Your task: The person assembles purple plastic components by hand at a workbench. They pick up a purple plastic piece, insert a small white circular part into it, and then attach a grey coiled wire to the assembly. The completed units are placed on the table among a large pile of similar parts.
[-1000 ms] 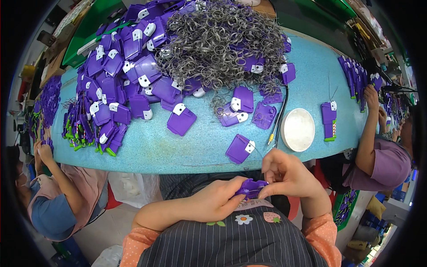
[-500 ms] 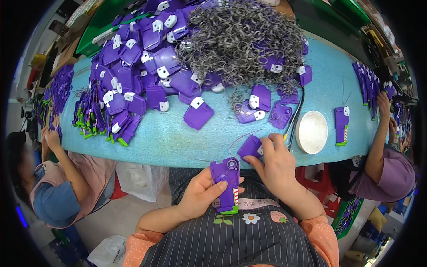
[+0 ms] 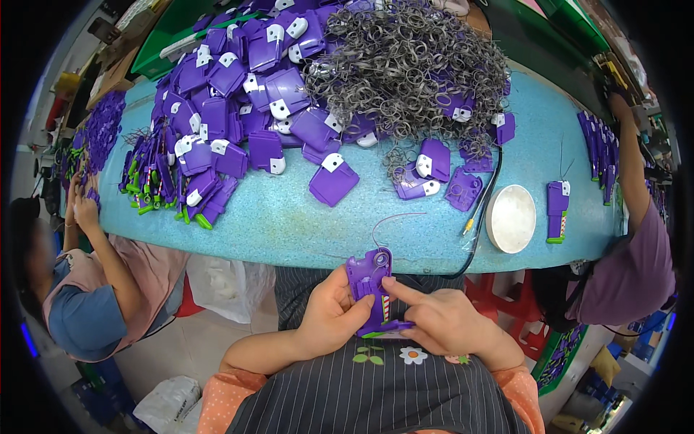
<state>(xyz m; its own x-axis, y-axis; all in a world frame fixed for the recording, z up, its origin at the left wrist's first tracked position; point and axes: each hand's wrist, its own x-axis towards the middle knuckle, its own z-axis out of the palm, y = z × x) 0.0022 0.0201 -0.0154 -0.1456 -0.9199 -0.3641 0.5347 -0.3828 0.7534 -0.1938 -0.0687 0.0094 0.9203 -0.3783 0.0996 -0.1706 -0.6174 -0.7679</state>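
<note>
In front of my apron, my left hand [image 3: 325,309] grips a purple plastic toy shell half [image 3: 363,276] with a round socket at its top, a red-and-white striped strip and a green lower end. A thin wire [image 3: 376,230] curls up from the socket over the table edge. My right hand [image 3: 441,318] is on the shell's right side, its index fingertip touching the shell just below the socket. Its other fingers hold a purple cover piece [image 3: 396,327] low beside the shell's green end; the fingers partly hide this piece.
Purple covers with white corners [image 3: 278,94] are heaped at the back left, beside a pile of grey coiled wires [image 3: 412,65]. A white bowl [image 3: 511,218], a black cable [image 3: 493,189] and a finished-looking purple piece [image 3: 557,211] lie right. People sit at both sides.
My right hand has moved down and left with the purple cover, from the table edge to the shell, and its index finger now touches it. The person at right has reached farther away.
</note>
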